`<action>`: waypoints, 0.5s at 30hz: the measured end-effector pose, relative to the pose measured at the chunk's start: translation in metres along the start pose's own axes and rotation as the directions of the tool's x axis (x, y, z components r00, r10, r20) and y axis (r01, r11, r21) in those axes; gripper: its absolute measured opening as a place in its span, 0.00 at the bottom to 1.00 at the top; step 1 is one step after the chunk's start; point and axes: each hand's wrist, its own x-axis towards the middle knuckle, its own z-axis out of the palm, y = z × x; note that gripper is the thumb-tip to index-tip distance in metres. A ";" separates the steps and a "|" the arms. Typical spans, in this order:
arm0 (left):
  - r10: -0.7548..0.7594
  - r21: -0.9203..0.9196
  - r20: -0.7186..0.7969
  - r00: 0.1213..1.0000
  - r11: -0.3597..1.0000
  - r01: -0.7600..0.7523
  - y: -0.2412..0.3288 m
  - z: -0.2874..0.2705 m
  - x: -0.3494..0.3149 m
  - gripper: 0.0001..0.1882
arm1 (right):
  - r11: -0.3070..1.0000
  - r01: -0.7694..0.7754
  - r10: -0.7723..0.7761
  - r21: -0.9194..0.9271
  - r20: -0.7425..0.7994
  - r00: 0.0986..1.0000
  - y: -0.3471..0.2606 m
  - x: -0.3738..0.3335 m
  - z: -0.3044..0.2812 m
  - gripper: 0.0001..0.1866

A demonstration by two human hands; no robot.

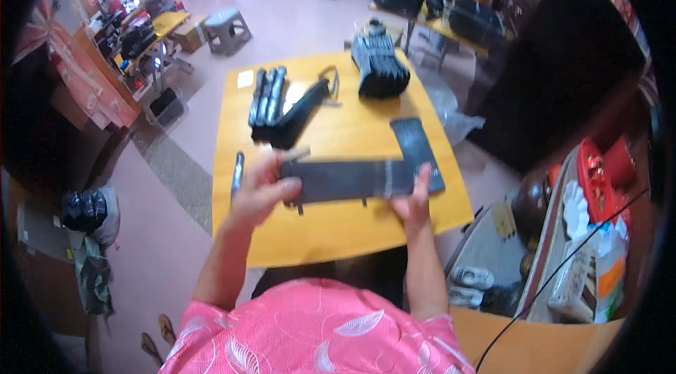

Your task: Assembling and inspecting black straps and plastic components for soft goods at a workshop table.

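Note:
A long flat black strip (345, 181) with a pale line across it near its right end is held level above the table. My left hand (257, 194) grips its left end, thumb on the front. At the other end my right hand (414, 198) holds it, fingers pointing up behind or beside the edge. Small dark tabs hang from the strip's lower edge. A similar black strip (417, 148) lies on the yellow table (324, 244), partly behind the held one. Left of my left hand lies a slim dark shiny piece (238, 171).
Shiny black rolls (267, 99) and a long black piece (303, 113) lie at the table's far left. A thick black bundle (382, 67) stands at its far right. A grey stool (227, 30) stands on the floor beyond. A cluttered shelf (556, 240) runs along the right.

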 end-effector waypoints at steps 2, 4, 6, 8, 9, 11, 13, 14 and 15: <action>-0.051 -0.005 -0.002 0.999 0.999 0.051 -0.034 -0.011 -0.007 0.11 | 0.993 -0.081 0.097 -0.090 0.200 0.975 -0.008 -0.019 -0.003 0.40; -0.104 -0.027 0.009 0.995 0.994 0.104 -0.062 -0.026 -0.014 0.11 | 0.941 0.015 0.082 -0.339 0.272 0.959 -0.009 -0.033 -0.013 0.32; -0.129 -0.057 -0.032 0.991 0.990 0.127 -0.065 -0.025 -0.021 0.09 | 0.852 0.036 0.070 -0.522 0.181 0.981 -0.009 -0.042 -0.009 0.25; -0.124 -0.063 -0.134 0.983 0.991 0.117 -0.074 -0.020 -0.023 0.06 | 0.844 -0.038 0.131 -0.534 0.136 0.982 -0.007 -0.049 0.006 0.16; -0.145 -0.076 -0.228 0.963 0.989 0.130 -0.082 -0.019 -0.019 0.04 | 0.839 -0.034 0.125 -0.542 0.131 0.983 -0.004 -0.049 0.007 0.16; -0.085 0.022 -0.259 0.962 0.995 0.094 -0.102 -0.021 -0.015 0.09 | 0.781 -0.020 0.083 -0.625 0.071 0.994 0.004 -0.056 0.006 0.13; -0.049 -0.018 -0.364 0.930 0.999 0.046 -0.123 -0.027 -0.014 0.16 | 0.798 -0.027 0.092 -0.602 0.078 0.993 0.005 -0.067 0.020 0.13; -0.023 0.051 -0.415 0.909 0.998 0.049 -0.123 -0.025 -0.012 0.21 | 0.846 -0.037 0.105 -0.533 0.098 0.990 0.005 -0.074 0.026 0.14; -0.019 0.050 -0.413 0.911 0.998 0.044 -0.124 -0.025 -0.011 0.21 | 0.887 -0.051 0.118 -0.460 0.119 0.986 0.006 -0.077 0.028 0.16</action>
